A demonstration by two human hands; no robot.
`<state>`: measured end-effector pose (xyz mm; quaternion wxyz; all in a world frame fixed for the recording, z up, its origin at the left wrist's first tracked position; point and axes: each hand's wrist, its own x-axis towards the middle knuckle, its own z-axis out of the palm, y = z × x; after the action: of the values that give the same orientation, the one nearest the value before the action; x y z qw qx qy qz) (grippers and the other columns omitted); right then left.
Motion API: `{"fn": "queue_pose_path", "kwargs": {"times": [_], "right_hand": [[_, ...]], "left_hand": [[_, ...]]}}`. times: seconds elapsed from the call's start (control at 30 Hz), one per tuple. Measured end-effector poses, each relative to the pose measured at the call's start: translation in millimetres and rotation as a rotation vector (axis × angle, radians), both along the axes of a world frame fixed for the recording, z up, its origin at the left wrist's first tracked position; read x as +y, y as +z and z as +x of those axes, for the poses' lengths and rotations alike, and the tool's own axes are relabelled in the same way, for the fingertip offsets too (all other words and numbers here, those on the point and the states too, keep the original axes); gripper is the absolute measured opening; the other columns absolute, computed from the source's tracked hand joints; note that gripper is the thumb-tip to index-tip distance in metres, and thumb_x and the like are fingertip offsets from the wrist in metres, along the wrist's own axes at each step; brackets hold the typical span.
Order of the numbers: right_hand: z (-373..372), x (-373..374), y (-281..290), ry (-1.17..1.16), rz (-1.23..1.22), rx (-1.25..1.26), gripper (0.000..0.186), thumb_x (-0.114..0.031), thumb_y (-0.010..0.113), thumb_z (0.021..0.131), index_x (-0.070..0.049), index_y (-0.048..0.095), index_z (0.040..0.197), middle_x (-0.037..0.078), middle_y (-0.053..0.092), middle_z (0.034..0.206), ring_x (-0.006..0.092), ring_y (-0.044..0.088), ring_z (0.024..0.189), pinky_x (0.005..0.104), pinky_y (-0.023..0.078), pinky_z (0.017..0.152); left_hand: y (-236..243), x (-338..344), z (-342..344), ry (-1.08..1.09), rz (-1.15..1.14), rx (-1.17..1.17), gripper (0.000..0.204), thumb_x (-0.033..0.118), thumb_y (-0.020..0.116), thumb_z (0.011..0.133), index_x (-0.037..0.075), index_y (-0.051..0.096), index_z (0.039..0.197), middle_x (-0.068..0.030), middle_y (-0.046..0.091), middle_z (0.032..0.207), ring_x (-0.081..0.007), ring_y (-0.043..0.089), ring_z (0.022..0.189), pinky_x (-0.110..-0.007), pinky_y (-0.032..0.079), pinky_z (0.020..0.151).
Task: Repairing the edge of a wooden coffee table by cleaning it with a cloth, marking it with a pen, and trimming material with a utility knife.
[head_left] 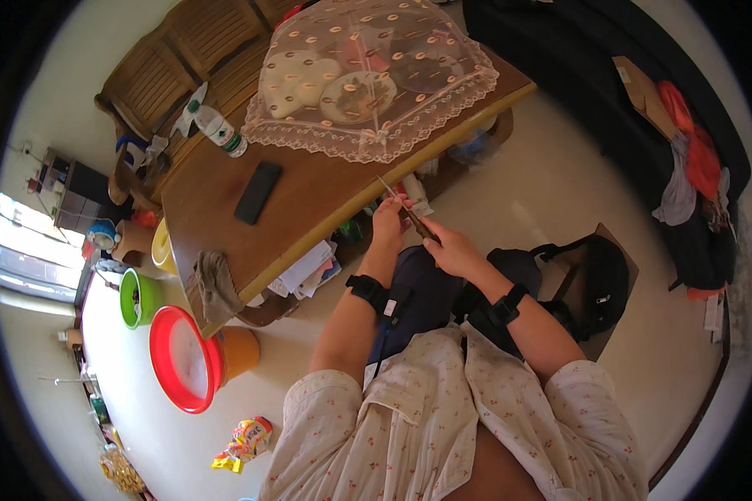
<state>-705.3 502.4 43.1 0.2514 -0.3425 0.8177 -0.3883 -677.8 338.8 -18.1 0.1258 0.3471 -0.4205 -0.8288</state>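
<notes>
A slim tool (413,219) with a thin, pale metal tip and a dark brown handle slants between my two hands, in front of the table's edge. Its exact kind is too small to make out. My left hand (388,222) is closed near the tip end, with the thumb and fingers pinched by the metal part. Around the handle end, my right hand (451,250) is wrapped with bent fingers. Both hands are over my lap, close together, and each wrist wears a black strap.
The wooden table (309,196) bears a lace food cover (368,138) over plates, a water bottle (217,129), a dark phone (258,193) and a brown cloth (215,284). A red basin (160,367) and green bucket (146,299) stand left. A black backpack (603,284) lies right.
</notes>
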Motion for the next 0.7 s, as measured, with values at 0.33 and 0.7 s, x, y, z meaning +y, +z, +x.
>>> {"fn": "queue_pose_path", "kwargs": {"times": [0.33, 0.7], "right_hand": [[-17, 7, -18, -0.111, -0.191, -0.104, 0.039, -0.019, 0.046, 0.088, -0.009, 0.046, 0.126, 0.023, 0.060, 0.098, 0.0344, 0.059, 0.088, 0.0376, 0.045, 0.077], [-77, 31, -17, -0.225, -0.040, -0.039, 0.038, -0.023, 0.043, 0.089, -0.014, 0.048, 0.125, 0.023, 0.060, 0.091, 0.0377, 0.058, 0.082, 0.0419, 0.046, 0.073]], "left_hand": [[15, 11, -14, -0.057, -0.098, -0.103, 0.013, 0.023, 0.046, 0.092, 0.014, 0.054, 0.093, 0.0033, 0.060, 0.081, -0.0096, 0.055, 0.072, -0.027, 0.039, 0.058], [21, 29, -95, -0.252, -0.116, -0.215, 0.012, 0.023, 0.046, 0.091, 0.014, 0.054, 0.093, 0.0045, 0.058, 0.081, -0.0084, 0.053, 0.070, -0.024, 0.039, 0.056]]}}
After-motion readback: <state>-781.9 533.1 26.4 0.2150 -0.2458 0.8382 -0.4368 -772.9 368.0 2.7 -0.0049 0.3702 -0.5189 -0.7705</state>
